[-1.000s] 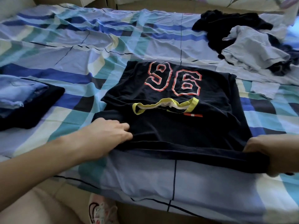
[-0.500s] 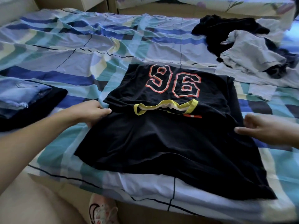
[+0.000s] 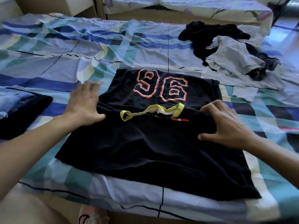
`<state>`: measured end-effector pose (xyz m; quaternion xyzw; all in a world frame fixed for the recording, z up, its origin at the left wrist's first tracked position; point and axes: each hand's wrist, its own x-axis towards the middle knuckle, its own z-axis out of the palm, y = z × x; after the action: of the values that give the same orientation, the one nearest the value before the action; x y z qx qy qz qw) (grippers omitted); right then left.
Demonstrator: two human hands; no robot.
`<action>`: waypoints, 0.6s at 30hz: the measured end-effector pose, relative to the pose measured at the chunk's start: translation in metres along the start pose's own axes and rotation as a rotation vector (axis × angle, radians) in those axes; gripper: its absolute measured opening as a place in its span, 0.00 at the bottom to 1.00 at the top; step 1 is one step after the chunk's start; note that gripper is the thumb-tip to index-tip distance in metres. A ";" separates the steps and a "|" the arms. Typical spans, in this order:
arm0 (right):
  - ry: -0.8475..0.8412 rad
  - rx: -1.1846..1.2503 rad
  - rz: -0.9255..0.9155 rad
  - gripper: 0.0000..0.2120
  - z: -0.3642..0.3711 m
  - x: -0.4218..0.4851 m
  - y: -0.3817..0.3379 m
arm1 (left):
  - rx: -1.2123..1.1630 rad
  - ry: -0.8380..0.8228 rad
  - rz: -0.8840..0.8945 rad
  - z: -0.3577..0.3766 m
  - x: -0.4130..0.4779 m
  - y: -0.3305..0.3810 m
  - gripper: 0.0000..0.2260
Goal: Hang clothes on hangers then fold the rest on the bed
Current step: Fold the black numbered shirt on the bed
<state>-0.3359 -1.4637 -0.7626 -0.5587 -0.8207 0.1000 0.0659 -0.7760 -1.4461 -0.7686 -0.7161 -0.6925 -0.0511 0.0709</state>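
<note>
Shirt (image 3: 145, 151) sits flat near the bed's (image 3: 48, 62) front edge, left hand (image 3: 84, 105) and right hand (image 3: 226, 126) both spread open on its sides, so I'd smooth outward from the collar before folding the sides in, imo.

On the bed (image 3: 48, 62), near centre: T-shirt (image 3: 145, 151) laid flat, hem towards the near edge. At far left, apart from it: folded stack (image 3: 21, 110). Far right: loose pile of clothes (image 3: 226, 50). Left hand (image 3: 84, 105) at shirt's left edge, right hand (image 3: 226, 125) on its right side.
</note>
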 end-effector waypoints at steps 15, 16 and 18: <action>0.189 -0.023 0.056 0.05 0.024 0.052 -0.021 | -0.061 0.079 0.325 0.036 0.045 0.070 0.18; 0.204 0.007 0.071 0.04 0.021 0.054 -0.018 | -0.088 0.079 0.304 0.035 0.048 0.070 0.16; 0.227 0.056 0.105 0.04 0.016 0.057 -0.012 | -0.122 0.070 0.269 0.029 0.056 0.068 0.11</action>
<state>-0.3715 -1.4164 -0.7749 -0.6065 -0.7745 0.0621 0.1686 -0.7070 -1.3877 -0.7896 -0.8031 -0.5832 -0.1081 0.0574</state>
